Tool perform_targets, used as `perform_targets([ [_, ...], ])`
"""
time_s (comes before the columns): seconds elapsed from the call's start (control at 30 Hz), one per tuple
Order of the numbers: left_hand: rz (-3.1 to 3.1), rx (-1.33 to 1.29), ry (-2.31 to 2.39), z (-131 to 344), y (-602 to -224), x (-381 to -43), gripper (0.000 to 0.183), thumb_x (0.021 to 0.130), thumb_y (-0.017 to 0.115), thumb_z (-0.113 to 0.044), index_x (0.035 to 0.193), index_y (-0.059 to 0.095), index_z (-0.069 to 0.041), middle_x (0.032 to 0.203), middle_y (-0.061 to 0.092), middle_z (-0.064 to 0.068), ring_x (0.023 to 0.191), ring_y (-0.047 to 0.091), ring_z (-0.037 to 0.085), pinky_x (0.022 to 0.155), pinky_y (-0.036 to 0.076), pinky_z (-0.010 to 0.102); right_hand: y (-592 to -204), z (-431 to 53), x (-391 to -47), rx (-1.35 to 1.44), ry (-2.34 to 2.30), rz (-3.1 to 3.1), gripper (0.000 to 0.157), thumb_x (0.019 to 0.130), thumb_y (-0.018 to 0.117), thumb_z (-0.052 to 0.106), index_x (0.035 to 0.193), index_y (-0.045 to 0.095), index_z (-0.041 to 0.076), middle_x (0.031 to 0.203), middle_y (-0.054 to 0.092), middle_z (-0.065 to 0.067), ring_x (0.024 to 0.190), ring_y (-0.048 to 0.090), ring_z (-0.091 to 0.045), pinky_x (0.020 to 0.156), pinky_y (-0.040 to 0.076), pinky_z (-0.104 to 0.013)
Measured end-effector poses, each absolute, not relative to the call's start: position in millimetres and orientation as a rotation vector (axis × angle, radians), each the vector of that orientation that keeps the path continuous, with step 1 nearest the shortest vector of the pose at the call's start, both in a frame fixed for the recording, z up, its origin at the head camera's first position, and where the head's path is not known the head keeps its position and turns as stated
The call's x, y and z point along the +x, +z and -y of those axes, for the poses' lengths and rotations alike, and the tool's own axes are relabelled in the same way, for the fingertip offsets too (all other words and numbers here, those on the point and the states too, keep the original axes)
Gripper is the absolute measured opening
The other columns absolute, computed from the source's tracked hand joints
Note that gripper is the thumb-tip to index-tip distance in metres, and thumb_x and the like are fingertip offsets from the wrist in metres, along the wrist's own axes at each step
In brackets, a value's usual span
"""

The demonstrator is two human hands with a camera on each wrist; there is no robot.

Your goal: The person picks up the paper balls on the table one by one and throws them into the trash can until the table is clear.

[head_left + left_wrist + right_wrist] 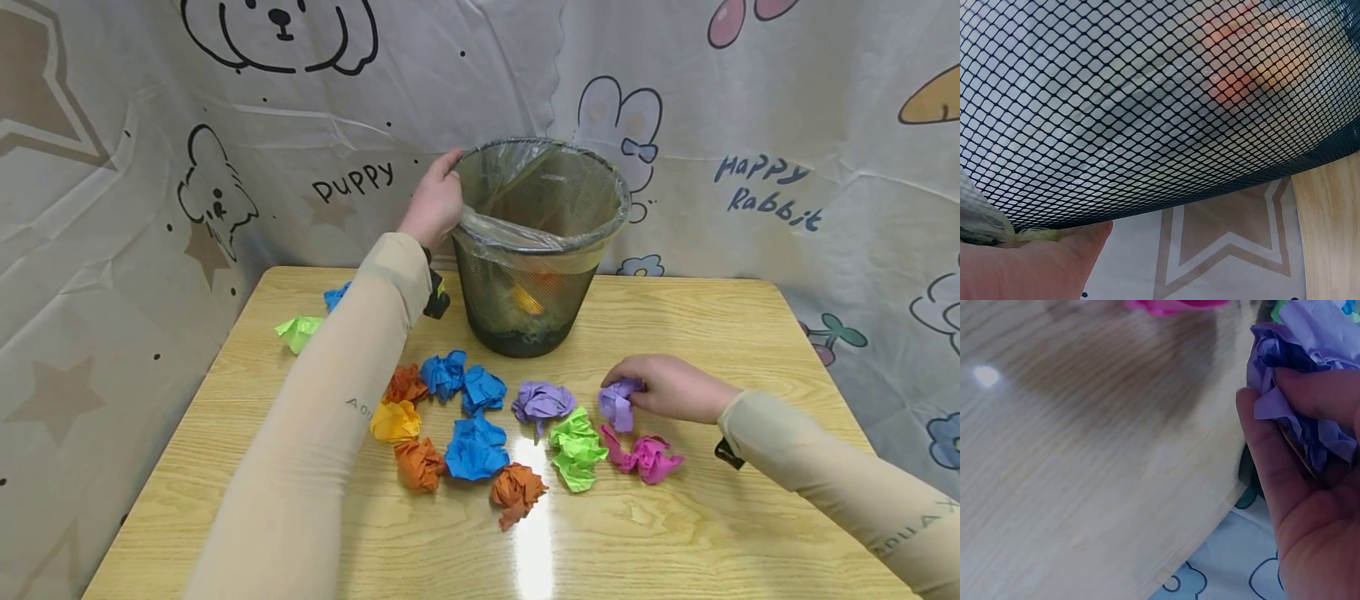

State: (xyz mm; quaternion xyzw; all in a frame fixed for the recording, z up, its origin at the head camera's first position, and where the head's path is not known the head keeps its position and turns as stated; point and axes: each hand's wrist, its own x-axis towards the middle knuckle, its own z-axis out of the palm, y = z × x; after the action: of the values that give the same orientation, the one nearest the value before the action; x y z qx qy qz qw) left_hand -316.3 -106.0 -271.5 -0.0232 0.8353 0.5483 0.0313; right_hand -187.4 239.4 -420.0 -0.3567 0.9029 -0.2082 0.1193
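Note:
A black mesh wastebasket (517, 308) with a clear plastic liner stands at the back of the table, slightly tilted. My left hand (437, 200) grips its rim on the left side; the left wrist view shows the mesh (1116, 125) close up beside the thumb. Orange and yellow paper shows through the mesh. A crumpled purple paper ball (617, 405) is pinched between the thumb and fingers of my right hand (671, 387). Just below it lies a pink paper ball (654, 458), with a green one (577, 450) and another purple one (543, 402) to the left.
Several more crumpled papers lie mid-table, among them blue (477, 448), orange (517, 493) and yellow (396, 422). A light green paper (298, 332) sits at the far left, partly behind my left sleeve. A printed cloth (300, 167) hangs behind the wooden table (720, 325).

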Motion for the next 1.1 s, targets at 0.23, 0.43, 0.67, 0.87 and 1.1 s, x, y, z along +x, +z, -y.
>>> perform_targets([
  [0.23,-2.566,-0.056,1.695,107,-273,-318,0.052,0.114,0.019,-0.025,0.165,0.02,-0.028,0.17,0.015,-0.01,0.152,0.015,0.005,0.111,0.029,0.028,-407,-239,-189,-1.019,-0.624,-2.692,0.031,0.091,0.068,-0.005,0.116,0.074,0.013,0.109,0.071,0.005,0.1,0.066,-0.015,0.087,0.055,-0.042],
  [0.43,-2.559,-0.051,1.706,107,-274,-317,0.052,0.114,0.019,-0.025,0.165,0.02,-0.028,0.17,0.014,-0.01,0.152,0.014,0.006,0.112,0.029,0.028,-389,-241,-191,-1.002,-0.637,-2.742,0.031,0.092,0.068,-0.004,0.117,0.074,0.014,0.111,0.071,0.005,0.103,0.066,-0.016,0.088,0.055,-0.043],
  [0.67,-2.562,-0.055,1.697,107,-274,-317,0.052,0.114,0.019,-0.026,0.165,0.019,-0.029,0.17,0.014,-0.01,0.15,0.019,0.006,0.111,0.03,0.029,-368,-247,-194,-1.022,-0.615,-2.804,0.032,0.094,0.066,-0.005,0.119,0.073,0.014,0.113,0.071,0.005,0.103,0.066,-0.015,0.088,0.054,-0.043],
  [0.87,-2.577,-0.061,1.685,107,-274,-318,0.052,0.114,0.019,-0.025,0.165,0.02,-0.029,0.17,0.015,-0.01,0.152,0.016,0.006,0.116,0.026,0.027,-347,-251,-195,-1.043,-0.625,-2.836,0.037,0.093,0.065,-0.008,0.121,0.072,0.016,0.113,0.07,0.005,0.1,0.064,-0.014,0.087,0.054,-0.044],
  [1.1,-2.586,-0.061,1.687,107,-275,-319,0.052,0.114,0.02,-0.024,0.166,0.02,-0.027,0.17,0.016,-0.008,0.144,0.031,0.011,0.11,0.032,0.03,-316,-253,-195,-1.072,-0.647,-2.899,0.041,0.09,0.068,-0.012,0.122,0.071,0.013,0.112,0.07,0.004,0.097,0.064,-0.014,0.085,0.055,-0.043],
])
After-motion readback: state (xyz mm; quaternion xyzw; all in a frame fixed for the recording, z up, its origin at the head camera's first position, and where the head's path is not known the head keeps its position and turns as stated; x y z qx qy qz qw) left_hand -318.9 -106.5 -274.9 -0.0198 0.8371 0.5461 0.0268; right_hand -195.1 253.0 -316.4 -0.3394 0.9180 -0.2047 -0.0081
